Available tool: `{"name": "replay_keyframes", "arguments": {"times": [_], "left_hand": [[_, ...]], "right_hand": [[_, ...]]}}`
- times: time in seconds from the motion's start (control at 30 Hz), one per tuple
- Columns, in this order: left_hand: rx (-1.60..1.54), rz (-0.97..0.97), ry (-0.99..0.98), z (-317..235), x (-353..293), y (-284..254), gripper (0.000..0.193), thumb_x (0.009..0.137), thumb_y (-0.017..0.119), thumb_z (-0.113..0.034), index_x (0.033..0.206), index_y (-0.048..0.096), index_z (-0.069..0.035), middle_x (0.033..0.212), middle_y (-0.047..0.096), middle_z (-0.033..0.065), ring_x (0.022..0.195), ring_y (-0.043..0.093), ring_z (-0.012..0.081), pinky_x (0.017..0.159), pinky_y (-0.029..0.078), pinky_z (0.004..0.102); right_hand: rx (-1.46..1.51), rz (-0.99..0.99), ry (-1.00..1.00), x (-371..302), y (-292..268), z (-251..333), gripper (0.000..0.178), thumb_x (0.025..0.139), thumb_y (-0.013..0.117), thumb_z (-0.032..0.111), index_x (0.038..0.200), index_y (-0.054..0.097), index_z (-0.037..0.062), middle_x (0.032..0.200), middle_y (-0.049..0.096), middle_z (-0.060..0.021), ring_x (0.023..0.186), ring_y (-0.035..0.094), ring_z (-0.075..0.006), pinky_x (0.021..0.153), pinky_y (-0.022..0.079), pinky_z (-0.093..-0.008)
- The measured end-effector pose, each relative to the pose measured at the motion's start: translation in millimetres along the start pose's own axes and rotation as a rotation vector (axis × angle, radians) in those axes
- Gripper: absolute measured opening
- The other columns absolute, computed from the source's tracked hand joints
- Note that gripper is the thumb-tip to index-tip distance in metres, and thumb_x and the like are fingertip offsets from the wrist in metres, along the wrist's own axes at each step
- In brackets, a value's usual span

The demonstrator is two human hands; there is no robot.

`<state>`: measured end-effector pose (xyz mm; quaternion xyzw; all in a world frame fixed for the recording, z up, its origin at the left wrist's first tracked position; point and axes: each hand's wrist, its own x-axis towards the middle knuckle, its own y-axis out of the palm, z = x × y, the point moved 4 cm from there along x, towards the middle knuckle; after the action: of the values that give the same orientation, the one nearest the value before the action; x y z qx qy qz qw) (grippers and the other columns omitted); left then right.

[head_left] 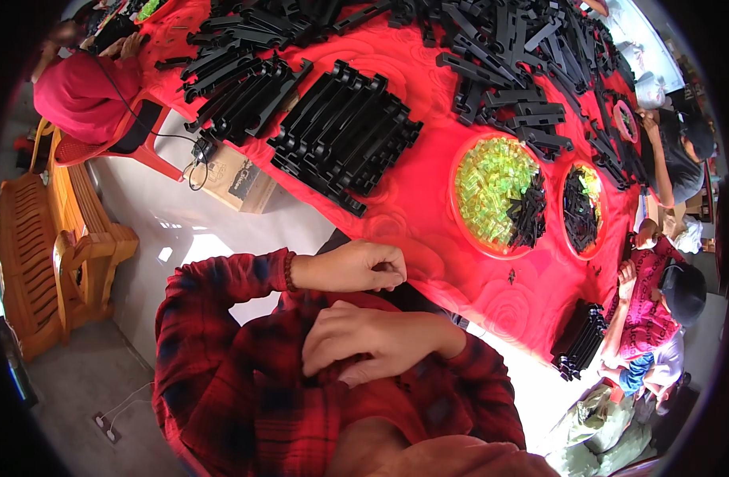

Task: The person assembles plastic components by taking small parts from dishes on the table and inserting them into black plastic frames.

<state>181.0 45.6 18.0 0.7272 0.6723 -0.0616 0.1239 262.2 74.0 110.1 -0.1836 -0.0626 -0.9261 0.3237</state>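
Observation:
My left hand (356, 267), with a beaded bracelet at its wrist, is held in front of my body by the table's near edge. Its fingers are curled in, and nothing shows in them. Lower down, my right hand (368, 342) rests on the front of my red and dark plaid shirt (277, 389), its fingers slightly apart and holding nothing. Beyond my left hand, a stack of black plastic strips (345, 131) with notched ends lies on the red tablecloth (412, 219). A second group of black strips (245, 99) lies beside it.
Larger heaps of black strips (500, 48) cover the table's far side. An orange-rimmed basin (453, 203) and a smaller basin (567, 211) hold yellow-green and black pieces. People sit at right (651, 302) and far left (86, 95). A wooden bench (62, 254) and cardboard box (237, 183) stand left.

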Motion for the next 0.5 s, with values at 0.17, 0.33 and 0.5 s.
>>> {"name": "replay_keyframes", "arguments": {"times": [0.17,0.33,0.5], "left_hand": [[0.109,-0.096,0.061,-12.4,20.5,-0.6,0.009,0.091,0.061,-0.008,0.097,0.061,-0.002,0.085,0.067,0.0048,0.078,0.064,0.0123,0.072,0.052,0.0282],[0.249,-0.144,0.086,-25.1,34.6,-3.5,0.008,0.089,0.062,-0.009,0.093,0.06,-0.002,0.079,0.066,0.0071,0.073,0.064,0.0158,0.067,0.051,0.0304],[0.378,-0.104,0.169,-37.0,55.3,-0.4,0.01,0.087,0.063,-0.009,0.091,0.059,-0.001,0.08,0.065,0.0098,0.072,0.065,0.0201,0.066,0.05,0.0334]], "right_hand": [[0.202,0.069,-0.08,-0.6,13.2,-33.9,0.027,0.095,0.06,0.018,0.119,0.063,0.0066,0.117,0.061,-0.0069,0.115,0.055,-0.0247,0.099,0.036,-0.0406],[0.312,0.108,-0.048,7.6,35.8,-54.0,0.042,0.089,0.061,0.023,0.125,0.056,0.0017,0.121,0.059,-0.0124,0.114,0.056,-0.0279,0.101,0.038,-0.0392],[0.246,0.027,-0.092,7.3,46.9,-64.1,0.029,0.095,0.057,0.026,0.106,0.058,0.0,0.101,0.062,-0.0137,0.092,0.061,-0.0248,0.08,0.047,-0.0367]]}}
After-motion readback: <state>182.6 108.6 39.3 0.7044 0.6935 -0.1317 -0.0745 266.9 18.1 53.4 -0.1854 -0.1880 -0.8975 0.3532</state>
